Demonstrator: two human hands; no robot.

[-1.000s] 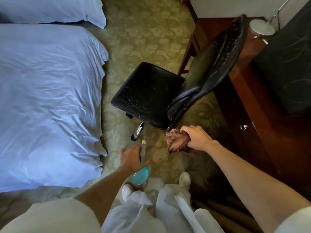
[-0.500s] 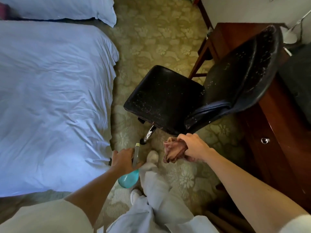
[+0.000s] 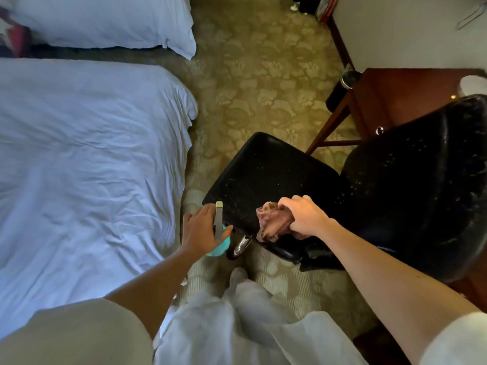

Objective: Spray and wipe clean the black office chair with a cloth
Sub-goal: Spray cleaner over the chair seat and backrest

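The black office chair [image 3: 276, 175] stands on the carpet, its seat speckled with pale crumbs and its worn backrest [image 3: 427, 185] rising at the right. My right hand [image 3: 305, 216] grips a bunched pinkish-brown cloth [image 3: 271, 222] against the seat's near edge. My left hand [image 3: 201, 229] holds a teal spray bottle [image 3: 220, 245] with a grey nozzle [image 3: 218, 219], just left of the seat's near corner. A chrome part of the chair base [image 3: 241, 245] shows under the seat.
A bed with white sheets [image 3: 87, 159] fills the left side, close to the chair. A second bed [image 3: 105, 22] lies beyond. A dark wooden desk [image 3: 395, 101] stands behind the chair at the right. Patterned carpet [image 3: 263, 75] stretches ahead. My legs in pale trousers [image 3: 237, 325] are below.
I have stepped closer to the chair. My right hand brought the cloth up from below the seat onto its near edge. My left hand raised the spray bottle beside the seat corner.
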